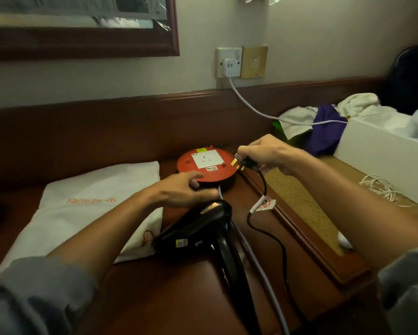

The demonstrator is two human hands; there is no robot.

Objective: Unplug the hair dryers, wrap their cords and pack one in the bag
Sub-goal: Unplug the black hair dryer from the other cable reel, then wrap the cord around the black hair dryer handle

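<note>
A black hair dryer (203,228) lies on the wooden desk (179,298) in front of me. Its black cord (273,235) runs up to a black plug (245,163), which my right hand (268,152) pinches just right of the round orange extension reel (206,166); the prongs are out of the reel's white socket. My left hand (183,189) rests on the reel's near edge with its fingers curved against it. A white cloth bag (91,209) with orange lettering lies flat at the left.
A grey cable (251,257) leaves the reel toward me. A white plug (229,67) sits in the wall socket, its cable running right over clothes (324,124). A white box (382,155) and a coiled white cable (382,189) are at the right.
</note>
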